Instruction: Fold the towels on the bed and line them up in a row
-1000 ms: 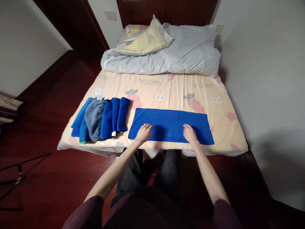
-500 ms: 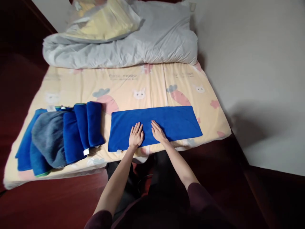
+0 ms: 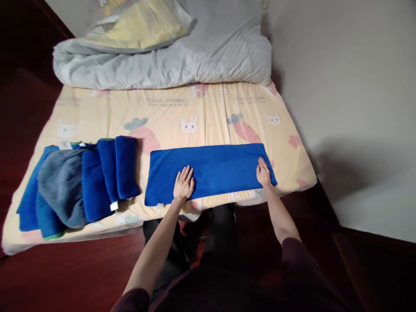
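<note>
A long blue cloth [image 3: 224, 167] lies flat across the front of the bed, with a small white tag at its lower left edge. My left hand [image 3: 184, 183] rests palm down on its left half, fingers stretched out. Near the cloth's right end, my right hand [image 3: 264, 172] also lies palm down and flat. Nothing is held in either hand. Left of the cloth sits a row of folded blue cloths [image 3: 125, 167], overlapping one another, with a grey-blue fuzzy cloth [image 3: 63, 186] among them.
The bed [image 3: 169, 123] has a pale yellow sheet printed with carrots and rabbits. A rolled grey-white quilt [image 3: 156, 69] lies at its far end, with a yellow bundle [image 3: 146, 28] on top. A wall [image 3: 351, 108] stands to the right; dark red floor [image 3: 81, 273] shows below.
My right hand has slid from the cloth's middle to its right end. The left hand stays in about the same place on the cloth. The view has shifted slightly.
</note>
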A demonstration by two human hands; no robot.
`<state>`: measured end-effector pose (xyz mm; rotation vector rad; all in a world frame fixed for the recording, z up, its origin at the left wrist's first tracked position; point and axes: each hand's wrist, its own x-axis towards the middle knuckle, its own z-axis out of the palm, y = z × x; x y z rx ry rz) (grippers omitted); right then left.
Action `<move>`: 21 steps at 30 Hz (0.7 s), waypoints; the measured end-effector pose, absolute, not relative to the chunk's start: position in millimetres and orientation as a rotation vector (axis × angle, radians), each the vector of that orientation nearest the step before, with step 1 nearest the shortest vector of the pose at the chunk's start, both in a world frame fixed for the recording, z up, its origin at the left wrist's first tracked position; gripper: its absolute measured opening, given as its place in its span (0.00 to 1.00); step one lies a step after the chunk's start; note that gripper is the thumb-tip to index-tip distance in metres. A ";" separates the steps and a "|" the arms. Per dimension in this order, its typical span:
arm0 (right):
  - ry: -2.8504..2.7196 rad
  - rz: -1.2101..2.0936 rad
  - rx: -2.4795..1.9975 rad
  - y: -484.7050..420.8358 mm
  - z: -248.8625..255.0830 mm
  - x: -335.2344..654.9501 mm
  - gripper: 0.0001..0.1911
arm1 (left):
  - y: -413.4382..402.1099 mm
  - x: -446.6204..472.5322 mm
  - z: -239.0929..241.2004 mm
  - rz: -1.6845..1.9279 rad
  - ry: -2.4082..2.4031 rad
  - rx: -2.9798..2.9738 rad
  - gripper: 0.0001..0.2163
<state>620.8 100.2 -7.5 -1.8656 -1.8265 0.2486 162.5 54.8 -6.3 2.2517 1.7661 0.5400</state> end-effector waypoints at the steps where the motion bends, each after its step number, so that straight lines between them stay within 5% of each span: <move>1: -1.825 0.220 -1.890 100.2 -8.0 626.4 0.28 | 54.9 162.5 -6.2 0.532 1.773 2.251 0.28; 11: -1.857 0.017 -1.823 104.8 -26.1 637.4 0.28 | 57.4 150.8 -4.0 0.482 1.772 2.251 0.26; 21: -1.821 0.019 -1.789 105.5 -27.4 635.0 0.28 | 36.9 31.1 -10.5 0.600 2.116 1.926 0.27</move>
